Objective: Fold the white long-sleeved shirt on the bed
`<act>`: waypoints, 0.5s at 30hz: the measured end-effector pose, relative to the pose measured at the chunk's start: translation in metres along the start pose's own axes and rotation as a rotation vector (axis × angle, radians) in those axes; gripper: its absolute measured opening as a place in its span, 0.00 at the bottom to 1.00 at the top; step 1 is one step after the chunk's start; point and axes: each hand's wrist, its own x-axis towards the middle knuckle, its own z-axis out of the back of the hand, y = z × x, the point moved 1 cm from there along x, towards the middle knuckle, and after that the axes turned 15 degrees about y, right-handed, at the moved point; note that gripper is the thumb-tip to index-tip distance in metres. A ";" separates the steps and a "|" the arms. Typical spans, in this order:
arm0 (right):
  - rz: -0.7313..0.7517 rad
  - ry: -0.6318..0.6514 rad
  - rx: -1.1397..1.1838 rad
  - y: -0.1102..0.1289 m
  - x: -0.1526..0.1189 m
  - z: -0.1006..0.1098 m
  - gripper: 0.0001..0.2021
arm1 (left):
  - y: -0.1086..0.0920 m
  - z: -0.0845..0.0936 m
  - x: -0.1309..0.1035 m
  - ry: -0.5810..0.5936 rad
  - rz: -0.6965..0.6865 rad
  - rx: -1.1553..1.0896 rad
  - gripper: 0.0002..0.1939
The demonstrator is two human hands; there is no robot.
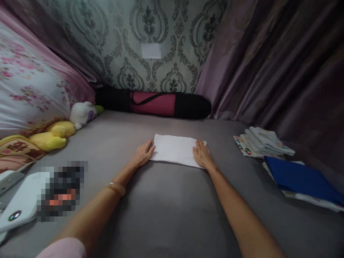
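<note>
Folded white cloth (176, 149) lies flat on the grey bed sheet (166, 211), mid-scene. Left hand (143, 153) rests palm down at the cloth's left edge, fingers flat and together, gripping nothing. Right hand (202, 154) presses flat on its right end, fingers spread, also gripping nothing. To the right: a stack of folded printed cloths (262, 142), then a blue folded cloth (301, 179) nearer. Far: a black and maroon roll bag (156, 103) against the wall. Left: yellow plush toy (52, 136) and white plush toy (82, 114).
</note>
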 end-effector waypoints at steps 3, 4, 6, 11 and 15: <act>0.000 0.013 -0.023 0.001 -0.001 0.003 0.29 | -0.001 0.000 0.000 -0.007 -0.006 0.000 0.32; -0.002 0.020 -0.037 0.002 -0.001 0.005 0.28 | -0.001 -0.001 0.000 -0.008 -0.010 0.003 0.32; -0.019 0.020 -0.068 0.009 -0.001 0.011 0.28 | -0.001 -0.001 0.000 -0.010 -0.015 0.010 0.32; -0.023 -0.119 -0.127 0.041 -0.001 0.022 0.28 | 0.000 -0.001 -0.001 -0.011 -0.027 0.018 0.32; 0.088 -0.079 -0.125 0.057 0.002 0.011 0.28 | -0.001 0.000 -0.002 -0.009 -0.044 0.021 0.31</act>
